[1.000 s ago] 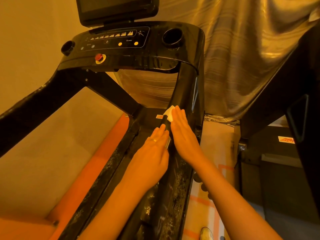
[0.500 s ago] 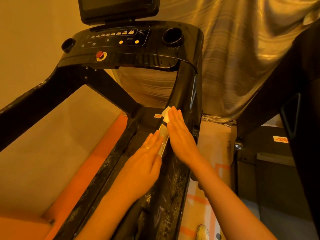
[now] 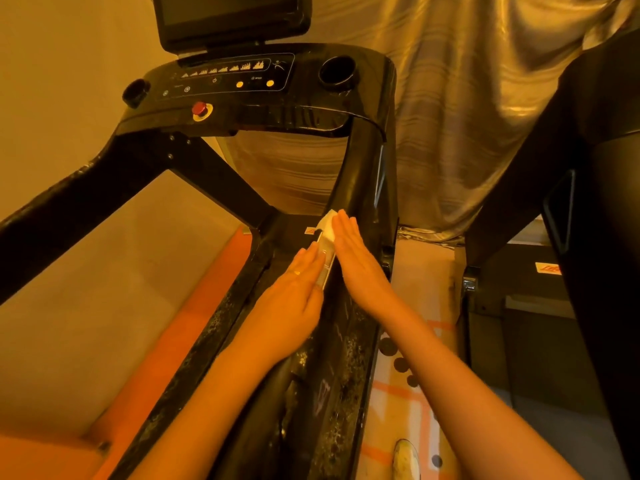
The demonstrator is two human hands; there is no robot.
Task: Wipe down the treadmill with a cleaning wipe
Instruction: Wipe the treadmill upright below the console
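**Both hands flat on the treadmill's right rail, wipe under the right fingertips**

The treadmill is black and glossy, seen from above, and the person leans over its right rail. The right hand lies palm down on the rail with its fingers straight and together, pressing on a white wipe. Most of the wipe is hidden under the fingers. Only a folded corner shows past the fingertips, on their left side, where the rail starts to rise toward the console.

The left hand is also flat and open, fingers straight, resting on the inner side of the same rail. Its fingertips touch a narrow silver panel set into the rail, and this panel lies between the two hands. A ring sits on one left finger. Neither hand curls round anything.

Lower down, the rail is speckled with pale marks. On the console are a red button, two yellow dots and a round cup holder, with a dark screen above. A shiny striped drape hangs behind. The floor to the left is orange, and a shoe shows at the bottom edge, right of the rail.
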